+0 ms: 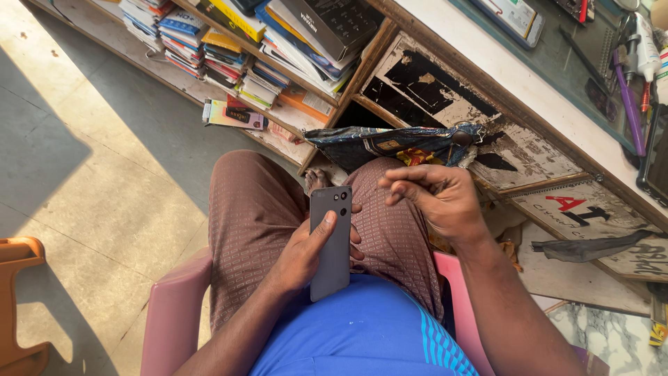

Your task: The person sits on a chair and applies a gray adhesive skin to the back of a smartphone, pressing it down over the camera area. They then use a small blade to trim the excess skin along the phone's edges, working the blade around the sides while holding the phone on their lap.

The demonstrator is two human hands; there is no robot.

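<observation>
Blue ribbed shirt (362, 334) nearest, then brown patterned trousers (257, 216) on a pink plastic chair (174, 313). Left hand (303, 254) grips a matte grey phone (332, 244), back side up, camera lenses at the far end; thumb lies across the back, fingertips wrap the right edge. Phone sits over the lap, between the thighs. Right hand (435, 198) hovers just right of the phone and apart from it, fingers curled and pinched together; can't tell if anything is in the pinch. Far: wooden shelf (292, 83) with stacked boxes, worn glass-topped counter (529, 90), crumpled foil bag (396, 146). Tiled floor (104, 160), sunlit left.
</observation>
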